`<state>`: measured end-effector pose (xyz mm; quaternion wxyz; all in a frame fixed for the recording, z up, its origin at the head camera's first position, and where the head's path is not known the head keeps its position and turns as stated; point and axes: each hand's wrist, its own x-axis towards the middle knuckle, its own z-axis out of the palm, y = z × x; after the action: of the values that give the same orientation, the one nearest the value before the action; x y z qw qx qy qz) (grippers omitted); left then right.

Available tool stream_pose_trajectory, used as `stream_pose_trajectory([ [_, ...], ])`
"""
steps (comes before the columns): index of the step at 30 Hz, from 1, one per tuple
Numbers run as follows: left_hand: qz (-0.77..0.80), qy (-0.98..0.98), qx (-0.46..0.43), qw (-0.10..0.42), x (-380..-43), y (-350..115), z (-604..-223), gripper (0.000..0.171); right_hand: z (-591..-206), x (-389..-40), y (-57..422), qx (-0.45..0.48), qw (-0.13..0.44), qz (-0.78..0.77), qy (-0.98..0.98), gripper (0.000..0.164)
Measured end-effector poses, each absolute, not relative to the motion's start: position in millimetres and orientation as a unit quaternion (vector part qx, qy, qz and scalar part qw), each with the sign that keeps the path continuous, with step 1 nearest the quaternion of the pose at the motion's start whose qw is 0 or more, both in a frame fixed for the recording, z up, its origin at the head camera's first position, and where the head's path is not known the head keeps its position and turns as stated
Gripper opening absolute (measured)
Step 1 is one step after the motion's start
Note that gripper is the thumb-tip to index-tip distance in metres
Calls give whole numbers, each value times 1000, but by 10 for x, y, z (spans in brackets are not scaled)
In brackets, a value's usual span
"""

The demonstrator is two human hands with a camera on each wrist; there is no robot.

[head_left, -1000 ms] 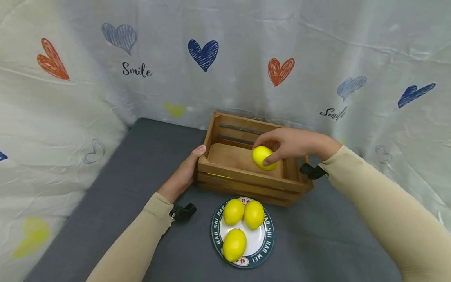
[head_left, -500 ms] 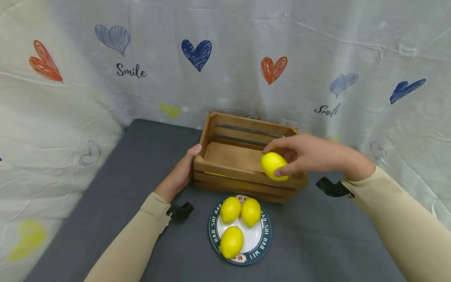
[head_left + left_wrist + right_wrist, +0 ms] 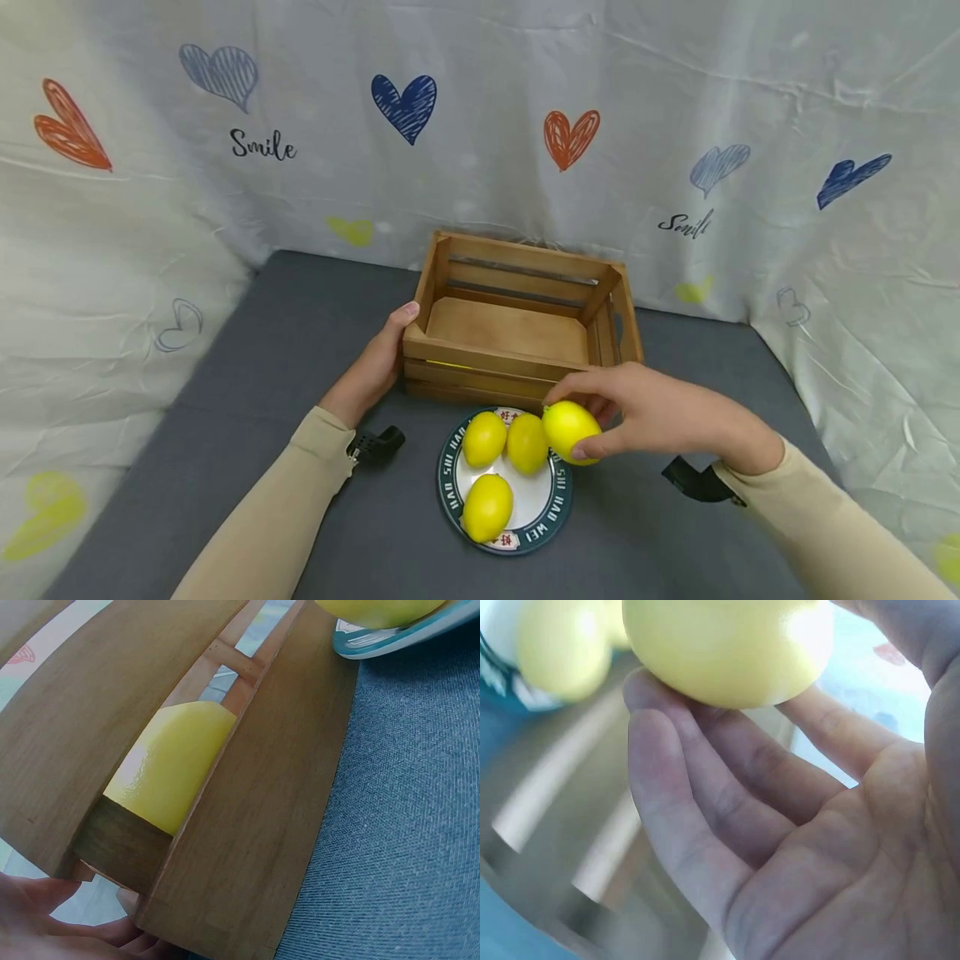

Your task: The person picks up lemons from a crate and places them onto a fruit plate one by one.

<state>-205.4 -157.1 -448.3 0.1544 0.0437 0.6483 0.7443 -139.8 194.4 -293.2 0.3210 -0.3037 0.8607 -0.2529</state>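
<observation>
My right hand [image 3: 663, 412] pinches a yellow lemon [image 3: 572, 429] between thumb and fingers, over the right rim of a round plate [image 3: 538, 500]. On that plate lie three more lemons: one at the back left [image 3: 484, 439], one at the back right [image 3: 527, 450] partly overlapped by the held lemon, and one in front [image 3: 487, 508]. My left hand [image 3: 367, 371] grips the left end of a slatted wooden crate [image 3: 487, 357], thumb at the rim. Through the slats, the left wrist view shows a lemon [image 3: 176, 761] inside the crate, mostly hidden by the front wall from above.
A dark grey cloth [image 3: 300, 333] covers the table. Behind the crate hangs a pale curtain [image 3: 487, 67] printed with hearts and the word Smile. The plate stands close in front of the crate.
My right hand has carried the lemon from over the crate's inside, past its front wall, toward me to the plate's right side. My left hand keeps its grip on the crate.
</observation>
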Motion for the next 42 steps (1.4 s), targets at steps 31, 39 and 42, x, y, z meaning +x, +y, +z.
stream_pose_trajectory([
  [31, 749, 643, 55, 149, -2057, -1578, -4478, 92, -3976, -870, 1799, -277, 338, -337, 834, 49],
  [39, 744, 649, 52, 152, -2049, -1561, -4474, 93, -3982, -814, 1770, -276, 323, -317, 848, 50],
  [42, 744, 649, 53, 151, -2055, -1554, -4473, 93, -3976, -807, 1772, -275, 321, -315, 850, 50],
])
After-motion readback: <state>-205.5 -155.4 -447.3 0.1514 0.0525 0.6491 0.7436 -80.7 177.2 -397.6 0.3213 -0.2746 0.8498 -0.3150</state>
